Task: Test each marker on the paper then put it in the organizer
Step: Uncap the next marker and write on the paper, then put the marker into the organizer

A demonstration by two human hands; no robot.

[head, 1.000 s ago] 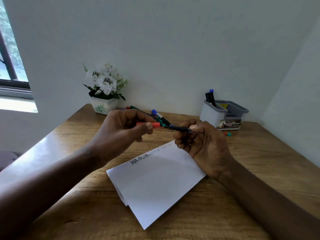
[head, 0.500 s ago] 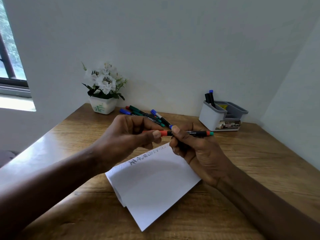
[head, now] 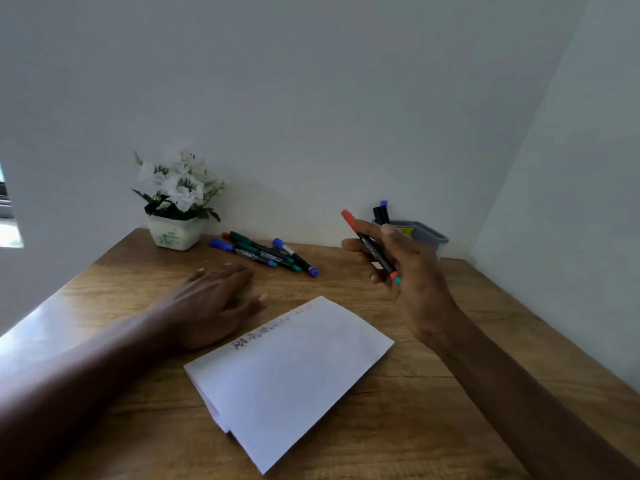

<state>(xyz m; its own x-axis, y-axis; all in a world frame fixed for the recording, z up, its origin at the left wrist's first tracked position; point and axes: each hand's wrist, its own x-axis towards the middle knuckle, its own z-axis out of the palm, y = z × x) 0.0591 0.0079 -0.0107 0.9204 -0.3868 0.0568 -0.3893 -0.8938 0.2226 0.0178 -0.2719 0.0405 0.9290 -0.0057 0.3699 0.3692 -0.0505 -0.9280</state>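
Wooden table (head: 450,375) pushed into a corner of pale walls (head: 311,98), with a sliver of window (head: 7,220) at the far left of the view.

Near the middle of the table, lying flat and turned at an angle: folded white paper (head: 291,372), dark scribbles (head: 263,336) along its far left edge.

Left grip (head: 211,299) palm down and low at the table, just beside the paper's left edge; fingers straight and spread a little, nothing held. Cannot tell whether pressed onto the wood or just above it.

Right grip (head: 405,265) raised over the far right part of the table, in front of the organizer; fingers and thumb curled round a black marker (head: 372,249). Marker tilted, red cap up and away toward the back wall, red and green end low by the heel of the palm. Clear of the paper and not touching the organizer.

Along the back edge, near its middle: loose markers (head: 263,252) in a heap, with blue, green and red caps, some crossing one another.

At the back left corner: white flowers in a small white pot (head: 175,233).

At the back right, against the wall: grey organizer (head: 427,233), partly hidden behind the right grip, with upright markers (head: 381,213) in its left part, one blue-capped.
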